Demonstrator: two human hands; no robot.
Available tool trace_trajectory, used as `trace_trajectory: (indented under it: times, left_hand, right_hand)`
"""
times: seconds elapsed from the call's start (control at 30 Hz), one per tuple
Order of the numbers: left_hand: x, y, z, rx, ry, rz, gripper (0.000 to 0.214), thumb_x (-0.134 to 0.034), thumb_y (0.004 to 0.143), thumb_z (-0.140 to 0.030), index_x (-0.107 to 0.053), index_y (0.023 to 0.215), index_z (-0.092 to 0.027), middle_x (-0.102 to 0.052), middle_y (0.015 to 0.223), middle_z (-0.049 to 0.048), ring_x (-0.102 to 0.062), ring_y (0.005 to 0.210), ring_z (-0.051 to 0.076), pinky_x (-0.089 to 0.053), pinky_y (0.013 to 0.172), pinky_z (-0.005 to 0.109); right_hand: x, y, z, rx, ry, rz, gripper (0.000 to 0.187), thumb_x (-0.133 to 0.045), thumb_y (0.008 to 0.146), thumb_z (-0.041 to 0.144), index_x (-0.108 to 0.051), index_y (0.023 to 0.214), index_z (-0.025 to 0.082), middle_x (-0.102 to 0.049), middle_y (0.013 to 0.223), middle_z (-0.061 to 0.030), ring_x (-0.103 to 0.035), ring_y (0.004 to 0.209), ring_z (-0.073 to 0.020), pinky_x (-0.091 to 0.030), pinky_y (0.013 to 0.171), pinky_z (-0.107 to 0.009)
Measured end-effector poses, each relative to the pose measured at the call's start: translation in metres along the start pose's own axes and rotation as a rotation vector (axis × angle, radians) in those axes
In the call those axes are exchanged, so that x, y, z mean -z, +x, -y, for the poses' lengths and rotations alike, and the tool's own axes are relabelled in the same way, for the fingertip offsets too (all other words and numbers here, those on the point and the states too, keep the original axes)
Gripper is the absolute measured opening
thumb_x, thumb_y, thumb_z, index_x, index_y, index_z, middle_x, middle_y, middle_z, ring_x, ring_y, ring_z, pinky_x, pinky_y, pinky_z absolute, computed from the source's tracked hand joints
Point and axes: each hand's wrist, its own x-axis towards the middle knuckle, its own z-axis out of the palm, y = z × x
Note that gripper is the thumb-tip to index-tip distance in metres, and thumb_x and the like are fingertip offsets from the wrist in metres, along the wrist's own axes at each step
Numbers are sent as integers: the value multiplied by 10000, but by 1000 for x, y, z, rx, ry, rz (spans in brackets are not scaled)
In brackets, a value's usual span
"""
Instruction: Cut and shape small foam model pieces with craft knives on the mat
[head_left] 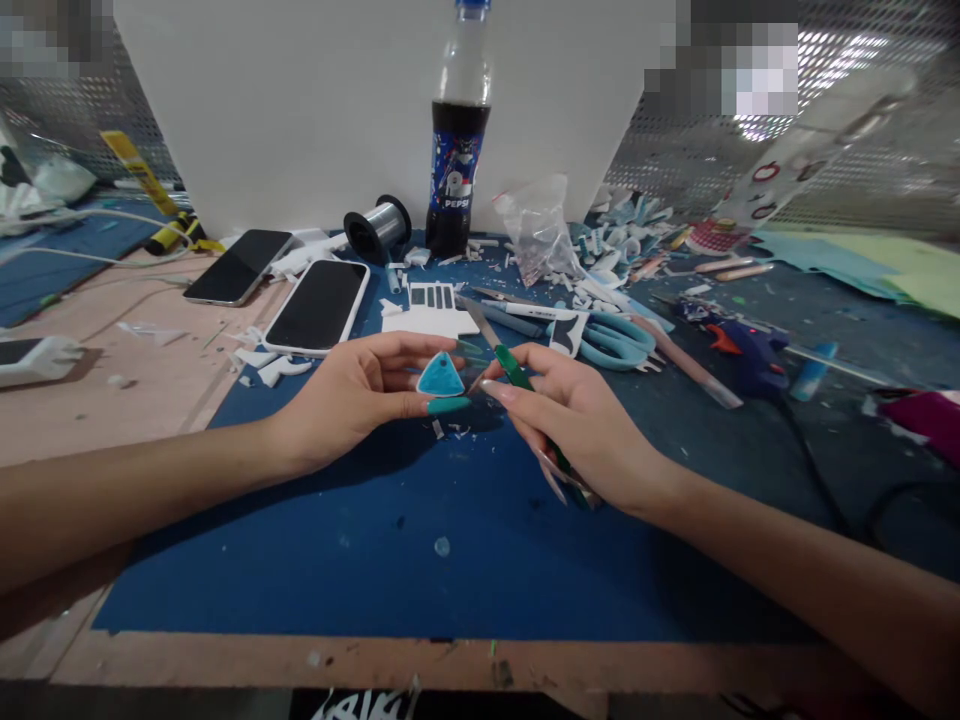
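My left hand pinches a small blue triangular piece with a white edge between thumb and fingers, above the blue cutting mat. My right hand is closed round a green-handled craft knife, its blade end pointing up and left, close to the triangle's right side. The two hands almost touch over the middle of the mat. Small white scraps lie just under the triangle.
Two phones lie at the back left. A Pepsi bottle, a wire spool, a plastic bag, teal scissors, a glue gun and white foam cutouts crowd the back.
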Motion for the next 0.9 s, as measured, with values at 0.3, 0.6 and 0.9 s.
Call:
trace_trajectory:
  times: [0.3, 0.6, 0.9]
  left_hand:
    - [-1, 2, 0, -26, 77, -14, 364, -831, 677, -113, -727, 1008, -225, -773, 928, -38, -729, 852, 116, -603, 719, 135]
    - [1, 1, 3, -124, 176, 5, 371, -810, 686, -105, -754, 1006, -284, -710, 1135, -24, -665, 1052, 159, -590, 833, 198]
    - [0, 3, 4, -126, 263, -4, 367, -808, 698, -197, -743, 1056, -247, -676, 1139, 36, -640, 1063, 210, -584, 891, 303]
  right_hand:
    - [0, 2, 1, -83, 118, 36, 121, -552, 931, 296, -527, 931, 178, -392, 335, 125, -317, 244, -52, -340, 304, -170]
    - [1, 2, -5, -83, 95, 94, 296, -662, 867, 428, -591, 998, 172, -453, 370, 105, -374, 286, -45, -320, 315, -130]
    - [-2, 4, -5, -96, 63, 71, 239, -640, 882, 404, -577, 931, 179, -437, 375, 104, -366, 301, -48, -283, 317, -142]
